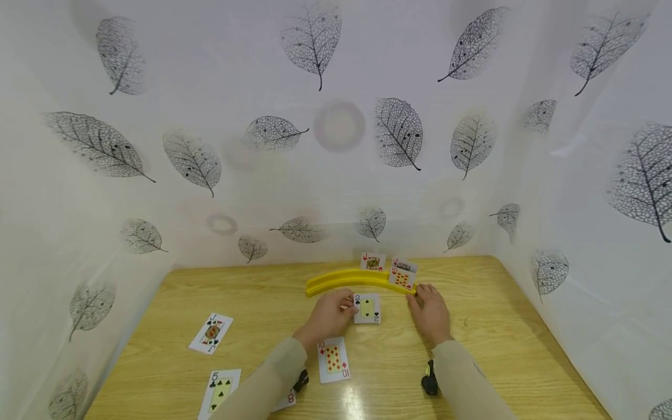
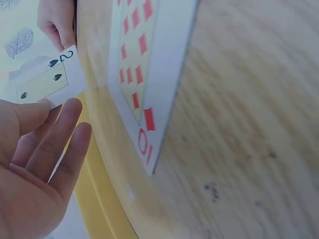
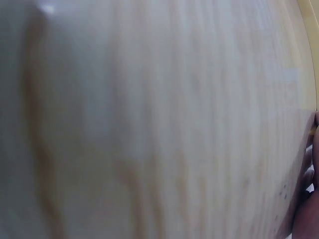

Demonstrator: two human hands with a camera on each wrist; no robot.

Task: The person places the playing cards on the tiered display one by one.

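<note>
In the head view my left hand pinches a two of spades between thumb and fingers, its face toward me. The same card shows in the left wrist view, tilted above the table. My right hand grips the right end of a curved yellow card holder with thumb and fingertips. Standing in the holder are a red face card and, further right, a ten of hearts overlapping a jack behind it. Only the edge of my right hand shows in the right wrist view.
A ten of diamonds lies face up by my left forearm. To the left lie a jack and a five of clubs; my left sleeve mostly covers an eight. Leaf-patterned white curtains surround the wooden table.
</note>
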